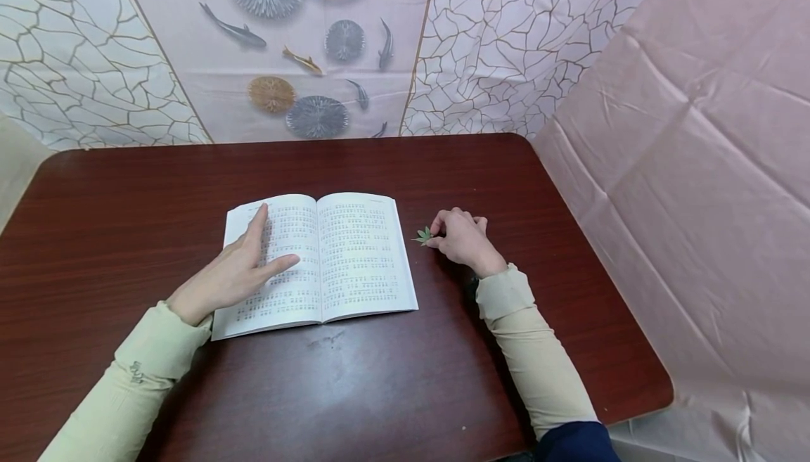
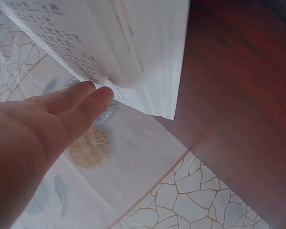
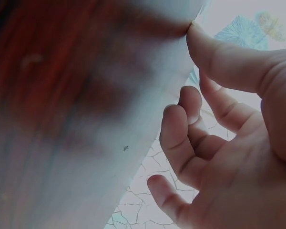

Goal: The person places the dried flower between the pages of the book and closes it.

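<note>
An open book (image 1: 357, 258) with printed pages lies on the dark red-brown table (image 1: 380, 385). My left hand (image 1: 228, 276) rests on its left page, fingers straight and thumb spread toward the middle fold. In the left wrist view two fingertips of the left hand (image 2: 62, 112) touch the page near the book's edge (image 2: 157, 71). Just right of the book, my right hand (image 1: 465, 237) pinches a small green lobed leaf (image 1: 422, 236) between thumb and forefinger, low at the tabletop. The right wrist view shows the right hand (image 3: 229, 138) with its other fingers curled; the leaf is hidden there.
Behind the table hangs a patterned cloth (image 1: 344, 89) with fish and round motifs. A plain pinkish cloth (image 1: 715, 167) borders the right side. The table's rounded corner (image 1: 661, 392) lies at the front right, past the right sleeve (image 1: 538, 349).
</note>
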Tool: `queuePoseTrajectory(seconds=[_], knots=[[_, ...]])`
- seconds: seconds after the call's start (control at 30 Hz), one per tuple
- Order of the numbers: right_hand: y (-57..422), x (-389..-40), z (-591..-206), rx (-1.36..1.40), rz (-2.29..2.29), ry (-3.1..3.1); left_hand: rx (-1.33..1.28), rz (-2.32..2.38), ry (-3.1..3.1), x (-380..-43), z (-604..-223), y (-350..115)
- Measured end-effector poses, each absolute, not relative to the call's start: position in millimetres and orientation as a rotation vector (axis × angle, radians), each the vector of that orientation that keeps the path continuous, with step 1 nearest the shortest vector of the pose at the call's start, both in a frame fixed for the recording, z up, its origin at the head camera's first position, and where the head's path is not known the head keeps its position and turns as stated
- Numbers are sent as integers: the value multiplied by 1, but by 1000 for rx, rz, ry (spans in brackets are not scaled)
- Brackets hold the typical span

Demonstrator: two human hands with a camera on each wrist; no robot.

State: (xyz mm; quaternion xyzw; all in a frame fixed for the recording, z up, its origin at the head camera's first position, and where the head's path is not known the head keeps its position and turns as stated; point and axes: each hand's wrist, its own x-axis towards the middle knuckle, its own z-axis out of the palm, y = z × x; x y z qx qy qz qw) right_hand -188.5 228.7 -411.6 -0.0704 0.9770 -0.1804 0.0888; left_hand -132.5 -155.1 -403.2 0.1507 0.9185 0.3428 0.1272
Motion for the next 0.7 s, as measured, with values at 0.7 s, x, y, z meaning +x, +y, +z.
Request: queuePoseTrajectory(seconds=[0.7], knots=[[198, -171, -382, -349, -699, 2848, 459, 963, 2686, -133, -404, -160]])
